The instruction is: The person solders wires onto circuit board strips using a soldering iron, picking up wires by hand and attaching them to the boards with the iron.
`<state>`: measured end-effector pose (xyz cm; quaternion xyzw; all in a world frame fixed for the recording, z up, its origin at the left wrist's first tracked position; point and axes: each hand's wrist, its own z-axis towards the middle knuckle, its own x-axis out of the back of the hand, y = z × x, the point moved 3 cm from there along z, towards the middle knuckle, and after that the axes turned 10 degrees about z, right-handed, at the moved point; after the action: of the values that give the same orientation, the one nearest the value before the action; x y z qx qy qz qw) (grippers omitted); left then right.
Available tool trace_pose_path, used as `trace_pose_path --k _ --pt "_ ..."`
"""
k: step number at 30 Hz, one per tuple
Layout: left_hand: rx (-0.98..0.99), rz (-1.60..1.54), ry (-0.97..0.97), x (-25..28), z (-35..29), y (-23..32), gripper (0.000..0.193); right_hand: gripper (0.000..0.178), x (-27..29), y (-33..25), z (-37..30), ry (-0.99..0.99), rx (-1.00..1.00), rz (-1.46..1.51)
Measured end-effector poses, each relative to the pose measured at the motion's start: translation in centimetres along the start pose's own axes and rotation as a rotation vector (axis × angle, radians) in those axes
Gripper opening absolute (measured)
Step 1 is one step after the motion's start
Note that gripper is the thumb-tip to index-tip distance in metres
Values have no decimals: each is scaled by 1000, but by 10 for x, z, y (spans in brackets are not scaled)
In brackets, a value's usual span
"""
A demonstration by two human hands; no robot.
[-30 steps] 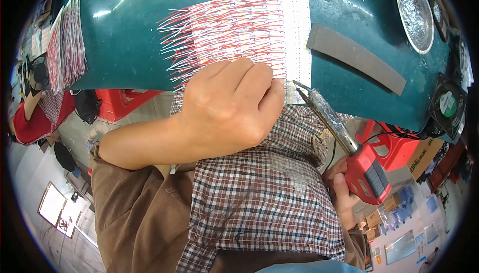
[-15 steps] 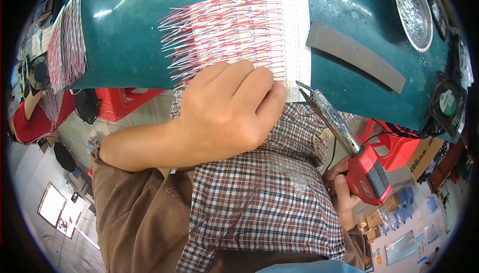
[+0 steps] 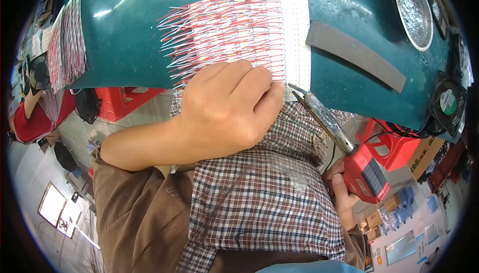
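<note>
A white circuit board panel lies at the table's near edge, covered across its left part by many red and white wires whose free ends fan out leftward. Over its near edge my left hand is closed, thumb and fingers pressed together by the wire row; what they pinch is hidden beneath the hand. My right hand grips the red handle of a soldering iron. The iron points up and left, its tip at the panel's near edge beside my left thumb.
A dark curved strip lies right of the panel. Beyond it are a metal bowl and a small black fan. At the far left hangs a bundle of red and white wires. Red stools stand below the green table.
The soldering iron has moved slightly left, bringing its tip closer to my left thumb. My left hand has shifted very little and stays closed at the panel.
</note>
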<state>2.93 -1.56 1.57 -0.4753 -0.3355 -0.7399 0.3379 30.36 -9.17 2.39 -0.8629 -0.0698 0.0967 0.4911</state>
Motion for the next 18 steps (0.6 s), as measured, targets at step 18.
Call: trace_pose_path --k 18 --pt "-7 47 -13 -4 1 3 32 19 2 4 -5 51 -41 35"
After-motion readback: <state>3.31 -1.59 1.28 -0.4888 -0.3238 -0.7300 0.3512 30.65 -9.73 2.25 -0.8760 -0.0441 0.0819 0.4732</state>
